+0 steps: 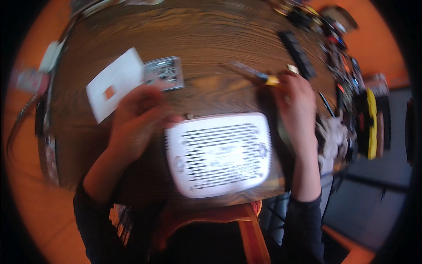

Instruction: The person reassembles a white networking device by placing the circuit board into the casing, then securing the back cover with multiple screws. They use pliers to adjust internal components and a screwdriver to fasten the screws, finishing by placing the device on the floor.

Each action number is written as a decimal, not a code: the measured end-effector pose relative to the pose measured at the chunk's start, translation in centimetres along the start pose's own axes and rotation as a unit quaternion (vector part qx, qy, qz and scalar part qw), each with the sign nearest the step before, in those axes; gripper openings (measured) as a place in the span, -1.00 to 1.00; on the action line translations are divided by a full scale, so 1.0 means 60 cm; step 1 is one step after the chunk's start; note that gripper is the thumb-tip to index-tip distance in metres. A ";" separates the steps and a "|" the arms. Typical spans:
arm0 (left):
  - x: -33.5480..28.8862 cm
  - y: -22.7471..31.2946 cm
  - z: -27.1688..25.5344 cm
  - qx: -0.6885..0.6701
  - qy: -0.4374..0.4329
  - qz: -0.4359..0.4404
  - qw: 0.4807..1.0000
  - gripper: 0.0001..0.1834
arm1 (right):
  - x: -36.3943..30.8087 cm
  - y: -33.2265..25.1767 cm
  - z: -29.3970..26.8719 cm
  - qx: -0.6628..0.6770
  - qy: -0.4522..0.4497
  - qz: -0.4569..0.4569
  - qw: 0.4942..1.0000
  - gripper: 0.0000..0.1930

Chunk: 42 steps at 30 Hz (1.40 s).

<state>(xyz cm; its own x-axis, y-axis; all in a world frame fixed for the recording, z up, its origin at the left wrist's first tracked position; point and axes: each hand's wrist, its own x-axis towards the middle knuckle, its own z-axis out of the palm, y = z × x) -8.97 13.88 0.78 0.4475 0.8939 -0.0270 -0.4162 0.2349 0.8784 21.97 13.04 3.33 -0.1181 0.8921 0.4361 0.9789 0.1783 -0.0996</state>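
Observation:
A white plastic router-like device (222,154) with rows of vent slots lies on the wooden table in front of me, its slotted face up. My right hand (295,92), beyond its upper right corner, is closed around the yellow handle of a screwdriver (271,80). The metal shaft points up and to the left. Close to the device's upper left corner, my left hand (143,110) has curled fingers, smeared by motion. Whether anything is between them I cannot make out. Just past that hand sits a small clear-lidded case (163,72) of small parts.
Beside the case lies a white sheet (115,83) with a small orange-brown square. A long black object (296,53) rests at the upper right. Assorted tools (345,72) crowd the right edge, with a crumpled pale cloth (332,136) nearer me.

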 end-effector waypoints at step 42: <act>0.009 -0.007 0.006 0.138 0.007 0.110 0.984 -0.77 | -0.069 -0.068 -0.023 0.684 0.025 0.112 0.721 -0.62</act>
<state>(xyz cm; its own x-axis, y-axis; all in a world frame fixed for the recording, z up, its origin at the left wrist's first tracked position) -8.28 14.12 0.57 0.3596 0.9168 0.1736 -0.2694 -0.0761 0.9600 18.68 8.03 3.14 0.0559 0.9522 0.3003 -0.1112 0.3048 -0.9459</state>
